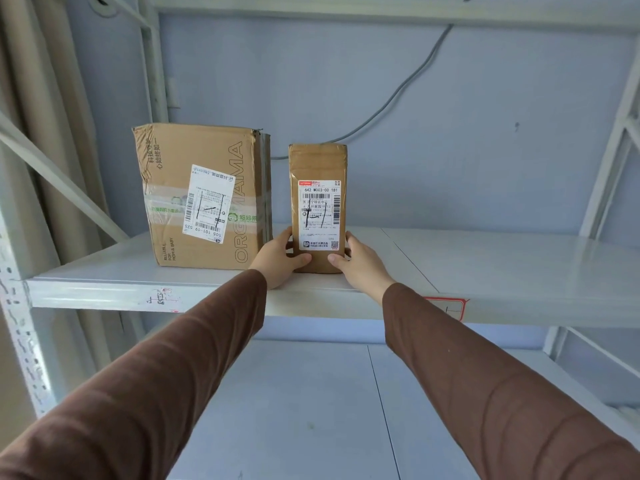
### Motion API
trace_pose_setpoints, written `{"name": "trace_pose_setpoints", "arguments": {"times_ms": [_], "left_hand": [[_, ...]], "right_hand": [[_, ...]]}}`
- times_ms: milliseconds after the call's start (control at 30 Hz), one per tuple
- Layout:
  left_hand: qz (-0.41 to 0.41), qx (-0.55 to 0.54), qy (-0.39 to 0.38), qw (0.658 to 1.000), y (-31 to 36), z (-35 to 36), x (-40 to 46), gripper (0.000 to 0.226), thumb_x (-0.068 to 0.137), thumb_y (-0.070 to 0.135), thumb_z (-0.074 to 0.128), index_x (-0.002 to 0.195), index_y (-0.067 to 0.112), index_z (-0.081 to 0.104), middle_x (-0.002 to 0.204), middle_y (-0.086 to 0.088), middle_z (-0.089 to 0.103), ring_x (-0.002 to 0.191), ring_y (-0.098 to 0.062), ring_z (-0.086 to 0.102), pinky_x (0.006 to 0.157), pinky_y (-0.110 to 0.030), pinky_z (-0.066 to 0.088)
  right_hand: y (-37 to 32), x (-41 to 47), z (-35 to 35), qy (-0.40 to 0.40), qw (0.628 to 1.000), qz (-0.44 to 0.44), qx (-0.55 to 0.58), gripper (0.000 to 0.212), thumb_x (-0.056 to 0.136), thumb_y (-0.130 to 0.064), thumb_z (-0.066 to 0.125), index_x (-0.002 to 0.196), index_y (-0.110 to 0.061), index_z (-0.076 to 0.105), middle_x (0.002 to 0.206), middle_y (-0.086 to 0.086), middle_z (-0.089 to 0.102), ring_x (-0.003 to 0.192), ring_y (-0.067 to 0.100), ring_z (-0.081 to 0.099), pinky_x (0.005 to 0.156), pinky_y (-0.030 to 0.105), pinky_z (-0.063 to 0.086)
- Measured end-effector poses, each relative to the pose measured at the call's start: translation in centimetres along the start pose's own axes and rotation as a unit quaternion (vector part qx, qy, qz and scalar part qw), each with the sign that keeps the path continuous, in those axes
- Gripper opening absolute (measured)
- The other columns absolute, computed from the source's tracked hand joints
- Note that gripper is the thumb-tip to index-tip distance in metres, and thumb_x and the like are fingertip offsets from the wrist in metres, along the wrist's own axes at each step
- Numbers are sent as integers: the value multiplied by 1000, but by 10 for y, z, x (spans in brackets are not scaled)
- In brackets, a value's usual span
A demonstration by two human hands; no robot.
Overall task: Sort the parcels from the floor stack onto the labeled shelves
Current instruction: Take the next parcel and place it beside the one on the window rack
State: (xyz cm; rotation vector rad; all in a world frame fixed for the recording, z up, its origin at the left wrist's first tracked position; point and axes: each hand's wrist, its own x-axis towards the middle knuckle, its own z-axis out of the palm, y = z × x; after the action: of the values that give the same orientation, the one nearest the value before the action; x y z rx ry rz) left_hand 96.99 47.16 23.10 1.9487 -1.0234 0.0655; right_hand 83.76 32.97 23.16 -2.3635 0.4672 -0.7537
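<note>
both arms outstretched, left hand [278, 255] and right hand [360, 258] gripping upright parcel [318, 206]

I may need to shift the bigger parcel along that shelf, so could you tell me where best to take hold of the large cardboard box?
Probably by its two vertical sides, low down, coming from the front as both hands now hold the small parcel. The large cardboard box stands upright near the upper shelf edge. Its left side is free; the small parcel stands close to its right.
</note>
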Motion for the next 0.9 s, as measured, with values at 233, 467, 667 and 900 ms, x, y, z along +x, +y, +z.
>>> {"name": "trace_pose_setpoints", "arguments": {"times_ms": [233, 467, 667, 900], "left_hand": [[-29, 3, 13, 999, 2, -3, -9, 88, 92, 33, 70, 161, 21, 16, 154, -4, 45, 135, -22, 50, 108, -34, 39], [-26, 7, 14, 1000, 6, -3, -21, 91, 93, 33, 70, 161, 19, 12, 159, -6, 37, 139, -24, 45, 110, -38, 39], [-9, 40, 61, 997, 6, -3, -33, 96, 88, 42, 73, 160, 18, 13, 160, -10, 31, 143, -28, 38, 116, -44, 36], [185, 113, 161, 963, 19, 16, -73, 85, 89, 29, 73, 157, 19, 25, 164, -10, 19, 150, -30, 16, 120, -39, 17]], "right_hand": [[-5, -15, -4, 3, 1000, 4, -21, 56, 103, -31, 58, 152, -15, 37, 151, 7, 51, 138, 28, 50, 109, 39, 43], [-9, -26, -7, 2, 1000, 13, -20, 61, 103, -32, 58, 153, -9, 33, 151, 12, 51, 138, 30, 49, 107, 40, 44], [-12, -37, -6, 24, 1000, 4, -19, 70, 102, -35, 59, 160, -15, 25, 159, 9, 42, 144, 28, 42, 109, 34, 37], [1, -71, -8, 150, 977, -96, -116, 66, 98, -32, 65, 154, -15, 36, 161, 4, 36, 148, 25, 26, 117, 40, 32]]}}
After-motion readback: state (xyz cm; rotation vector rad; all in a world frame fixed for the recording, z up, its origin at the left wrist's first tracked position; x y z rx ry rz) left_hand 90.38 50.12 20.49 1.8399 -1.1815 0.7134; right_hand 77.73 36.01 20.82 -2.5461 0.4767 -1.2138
